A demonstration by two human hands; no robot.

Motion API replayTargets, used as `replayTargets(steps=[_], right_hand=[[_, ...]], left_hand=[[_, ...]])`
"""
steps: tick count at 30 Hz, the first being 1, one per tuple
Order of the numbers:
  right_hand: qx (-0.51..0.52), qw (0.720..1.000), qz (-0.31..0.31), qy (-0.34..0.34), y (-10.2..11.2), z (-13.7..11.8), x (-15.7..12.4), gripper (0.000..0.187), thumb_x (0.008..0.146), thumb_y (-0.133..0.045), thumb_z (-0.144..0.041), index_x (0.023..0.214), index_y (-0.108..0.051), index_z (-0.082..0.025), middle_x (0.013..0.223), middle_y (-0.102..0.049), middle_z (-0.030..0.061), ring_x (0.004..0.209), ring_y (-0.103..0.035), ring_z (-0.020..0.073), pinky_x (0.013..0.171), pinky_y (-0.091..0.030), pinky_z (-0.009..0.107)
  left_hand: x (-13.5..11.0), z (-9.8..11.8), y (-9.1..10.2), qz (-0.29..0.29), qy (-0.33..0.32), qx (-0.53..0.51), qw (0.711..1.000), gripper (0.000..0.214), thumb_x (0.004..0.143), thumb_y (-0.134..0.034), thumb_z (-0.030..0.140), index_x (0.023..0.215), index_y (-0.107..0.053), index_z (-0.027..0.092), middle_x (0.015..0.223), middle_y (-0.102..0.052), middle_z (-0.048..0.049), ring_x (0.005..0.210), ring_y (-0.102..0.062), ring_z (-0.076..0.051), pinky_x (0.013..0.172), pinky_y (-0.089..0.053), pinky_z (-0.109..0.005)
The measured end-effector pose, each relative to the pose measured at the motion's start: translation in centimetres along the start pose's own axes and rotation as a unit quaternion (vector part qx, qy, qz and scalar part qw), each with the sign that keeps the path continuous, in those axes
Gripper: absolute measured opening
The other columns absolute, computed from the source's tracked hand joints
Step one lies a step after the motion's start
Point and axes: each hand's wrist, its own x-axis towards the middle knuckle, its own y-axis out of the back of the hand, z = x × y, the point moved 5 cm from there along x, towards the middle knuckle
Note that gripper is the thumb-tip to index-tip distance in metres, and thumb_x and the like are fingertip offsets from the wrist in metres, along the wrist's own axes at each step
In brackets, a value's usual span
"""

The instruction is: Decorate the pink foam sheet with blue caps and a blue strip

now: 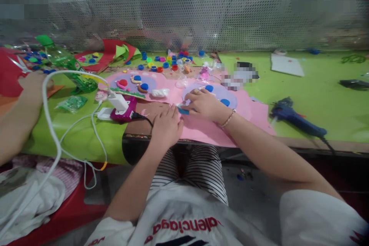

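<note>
A large pink sheet (198, 130) lies on the table in front of me. My right hand (206, 104), with a beaded bracelet at the wrist, rests on it with bent fingers gripping a small flat blue piece (183, 111); its exact kind is unclear. My left hand (168, 125) lies palm down at the sheet's left edge, its fingertips close to that blue piece. Partly under my right hand is a lilac oval (230, 94) with blue caps (225, 102) on it. Farther left, another lilac oval (113, 83) bears snail-like clay figures with red and blue caps (142, 87).
A purple power adapter (123, 111) with white plugs and cables sits left of my hands, beside a green bottle (67, 63). A blue glue gun (300, 119) lies right. Loose bottle caps (164, 63) are scattered behind. Another person's arm (21, 111) reaches in from the left.
</note>
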Motion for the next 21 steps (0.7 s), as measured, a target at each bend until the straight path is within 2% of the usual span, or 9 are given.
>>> replayTargets(steps=[6,10,13,21], right_hand=[[0.001,1.0,0.023,0.008,0.5,0.1,0.0,0.039,0.093,-0.038,-0.035,0.094,-0.074,-0.02,0.105,-0.065,0.0104,0.095,-0.047,0.0265,0.079,-0.028,0.039],[0.007,0.999,0.027,0.033,0.1,0.1,0.1,0.04,0.095,-0.035,-0.033,0.107,-0.071,-0.02,0.113,-0.063,0.0101,0.096,-0.048,0.0258,0.079,-0.029,0.039],[-0.001,0.999,0.007,0.051,-0.6,-0.2,0.3,0.04,0.096,-0.035,-0.034,0.112,-0.069,-0.021,0.109,-0.064,0.01,0.094,-0.049,0.0252,0.078,-0.028,0.038],[-0.07,0.997,-0.004,0.028,-0.1,-0.3,0.2,0.038,0.095,-0.039,-0.037,0.099,-0.072,-0.02,0.097,-0.065,0.0106,0.09,-0.048,0.026,0.074,-0.026,0.038]], left_hand=[[-0.1,0.0,0.0,0.009,-0.004,0.001,1.0,0.05,0.097,-0.032,0.032,0.138,-0.045,0.007,0.148,-0.042,-0.0133,0.133,-0.042,-0.029,0.109,-0.035,-0.046],[-0.1,0.1,0.1,0.011,-0.002,0.008,1.0,0.049,0.096,-0.033,0.032,0.137,-0.046,0.008,0.148,-0.042,-0.0129,0.131,-0.045,-0.03,0.107,-0.037,-0.047],[0.0,0.1,0.1,0.006,0.005,0.006,1.0,0.05,0.096,-0.033,0.033,0.138,-0.045,0.009,0.148,-0.042,-0.0124,0.131,-0.044,-0.03,0.107,-0.037,-0.047],[0.0,0.0,-0.1,0.003,0.005,0.002,1.0,0.052,0.096,-0.033,0.034,0.14,-0.042,0.008,0.149,-0.04,-0.0122,0.135,-0.041,-0.029,0.109,-0.035,-0.046]])
